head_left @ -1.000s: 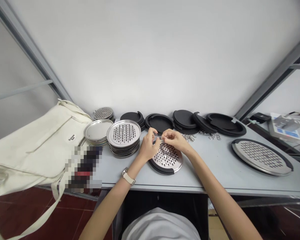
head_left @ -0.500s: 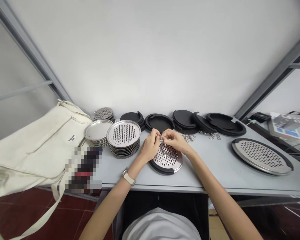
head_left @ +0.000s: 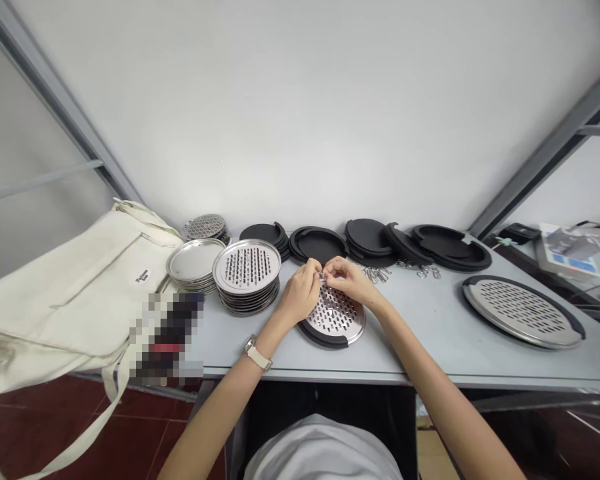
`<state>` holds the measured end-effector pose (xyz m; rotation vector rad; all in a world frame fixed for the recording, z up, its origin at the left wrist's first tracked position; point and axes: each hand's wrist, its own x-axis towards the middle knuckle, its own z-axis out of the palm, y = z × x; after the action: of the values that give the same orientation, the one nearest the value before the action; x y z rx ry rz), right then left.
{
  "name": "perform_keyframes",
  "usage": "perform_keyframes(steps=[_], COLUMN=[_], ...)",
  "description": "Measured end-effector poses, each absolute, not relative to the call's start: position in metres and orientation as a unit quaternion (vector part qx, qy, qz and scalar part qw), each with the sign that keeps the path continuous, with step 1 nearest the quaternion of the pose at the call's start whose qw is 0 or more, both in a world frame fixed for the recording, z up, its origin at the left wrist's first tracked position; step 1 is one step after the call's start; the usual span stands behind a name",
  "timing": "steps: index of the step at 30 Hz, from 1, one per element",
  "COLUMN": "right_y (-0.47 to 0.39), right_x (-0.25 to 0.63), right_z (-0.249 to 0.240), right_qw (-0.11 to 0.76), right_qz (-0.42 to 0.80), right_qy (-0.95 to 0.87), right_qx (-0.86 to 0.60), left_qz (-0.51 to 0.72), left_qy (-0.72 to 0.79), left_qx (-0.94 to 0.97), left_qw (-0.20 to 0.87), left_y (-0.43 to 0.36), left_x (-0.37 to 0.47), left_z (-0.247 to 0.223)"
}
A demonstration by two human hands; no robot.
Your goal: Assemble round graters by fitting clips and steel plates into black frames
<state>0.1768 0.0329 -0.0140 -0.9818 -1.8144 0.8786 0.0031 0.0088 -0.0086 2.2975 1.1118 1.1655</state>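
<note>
A round metal grater disc [head_left: 336, 313] with a black rim piece [head_left: 325, 338] along its lower left edge lies on the table in front of me. Over its far edge, my left hand [head_left: 303, 287] and my right hand [head_left: 347, 277] meet with fingertips pinched. Between them shows a small shiny metal piece [head_left: 322, 275]; it looks like one of the metal clips [head_left: 377, 274] lying behind, but its shape is mostly covered by my fingers. Both hands are closed at the fingertips.
Left of my hands stand a stack of grater discs [head_left: 247, 268] and a stack of plain metal discs [head_left: 195, 261]. Black round trays [head_left: 320, 245] and black lids [head_left: 367, 235] line the wall. Another rimmed grater [head_left: 525, 312] lies right. A cream bag [head_left: 85, 287] covers the left end.
Both hands stay over the disc's far edge, with only slight finger movement around the small metal piece. The view has shifted very slightly.
</note>
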Motion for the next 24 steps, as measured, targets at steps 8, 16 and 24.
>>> perform_keyframes(steps=[8, 16, 24], right_y=[0.031, 0.029, 0.034], right_x=[0.177, 0.176, 0.180], right_z=[-0.013, -0.011, -0.017], right_qw=[0.432, 0.432, 0.429], right_qz=[0.327, 0.329, 0.386], right_qy=[-0.737, -0.730, -0.691], right_qx=[-0.405, -0.415, -0.436], left_qz=[0.376, 0.320, 0.274], left_qy=[0.381, 0.376, 0.371], left_qx=[0.831, 0.861, 0.886], left_qw=[0.154, 0.119, 0.050], left_y=[0.010, 0.008, 0.005], left_x=[0.002, 0.000, -0.002], left_z=[-0.009, -0.005, 0.001])
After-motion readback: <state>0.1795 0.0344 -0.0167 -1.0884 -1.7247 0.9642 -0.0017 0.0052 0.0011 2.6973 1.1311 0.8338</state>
